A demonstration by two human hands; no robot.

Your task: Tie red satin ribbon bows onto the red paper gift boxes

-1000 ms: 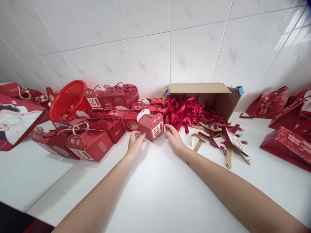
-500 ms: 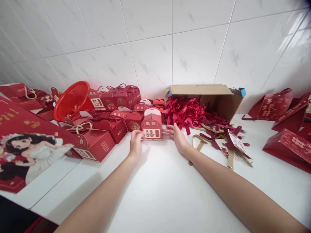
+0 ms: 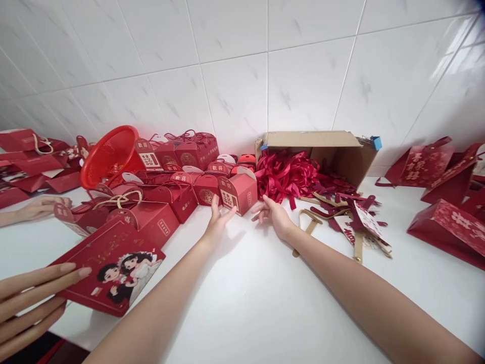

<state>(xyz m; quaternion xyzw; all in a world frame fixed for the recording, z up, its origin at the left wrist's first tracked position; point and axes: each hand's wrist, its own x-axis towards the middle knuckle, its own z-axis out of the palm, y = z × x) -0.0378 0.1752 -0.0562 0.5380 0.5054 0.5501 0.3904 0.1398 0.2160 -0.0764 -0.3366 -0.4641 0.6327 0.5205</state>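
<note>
A small red gift box with a rounded top and a white printed panel stands on the white table, turned at an angle, at the end of a row of similar red boxes. My left hand is at its front left corner with fingers apart, the thumb at or very near the printed face. On the other side, my right hand is open, its fingers slightly curled and a little apart from the box. Neither hand grips anything.
Another person's hand holds a red printed carton at left; a further hand rests behind. Behind stand a red basket and a cardboard box spilling red ribbons. Straps and red bags lie right.
The small box has turned and sits slightly further back and right; my fingers have opened away from it. At left, the other person's carton has moved right and down, and their hands show.
</note>
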